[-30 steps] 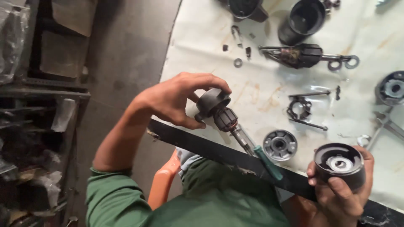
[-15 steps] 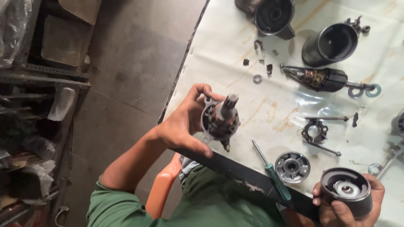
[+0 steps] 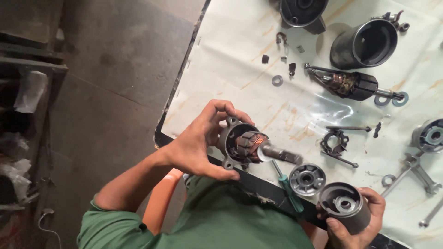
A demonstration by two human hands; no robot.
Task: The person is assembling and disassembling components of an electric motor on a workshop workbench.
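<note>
Your white-covered table [image 3: 230, 69], stained with rusty streaks, runs out of frame on the far and right sides, so the dark round housing [image 3: 302, 11] at the far edge is cut off and only partly readable. The black cylindrical casing [image 3: 364, 44] beside it lies open-mouthed and hollow. Your left hand [image 3: 198, 143] grips a motor assembly [image 3: 244, 145] over the near table edge, fingers curled around its grey metal end frame; copper windings show inside and a blurred steel shaft points right. Your right hand [image 3: 357, 221], low at the near right, wraps its fingers around a dull grey cup-shaped cover [image 3: 344, 207], partly hiding its underside. Between them lie a ribbed round plate [image 3: 307, 179] and a green-handled screwdriver [image 3: 287, 184], its tip hidden behind the shaft.
</note>
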